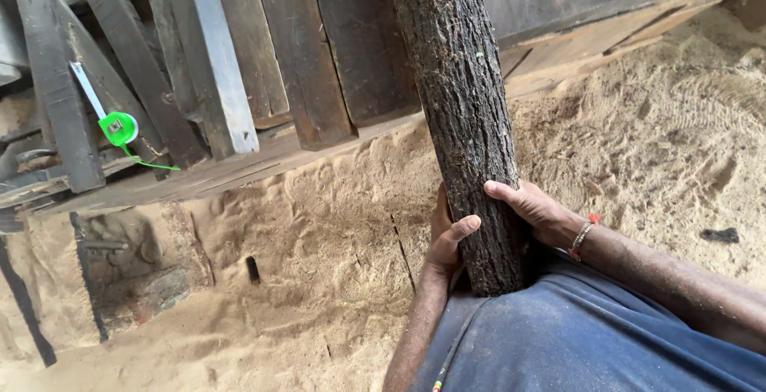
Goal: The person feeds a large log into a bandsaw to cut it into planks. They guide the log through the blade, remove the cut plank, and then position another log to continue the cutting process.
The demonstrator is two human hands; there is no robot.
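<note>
A thick log (459, 97) with dark rough bark runs from the top of the head view down to my body, its near end resting against my blue shirt (574, 336). My left hand (448, 240) grips its left side, thumb laid across the bark. On the right side my right hand (536, 210) clasps the log; a beaded bracelet with a red thread sits on that wrist.
Sawdust (319, 264) covers the ground. Dark wooden planks (303, 49) lean in a row behind the log, with flat boards (590, 41) at the upper right. A green tape measure (118, 127) with its blade extended lies at the left. A small dark scrap (721, 235) lies at the right.
</note>
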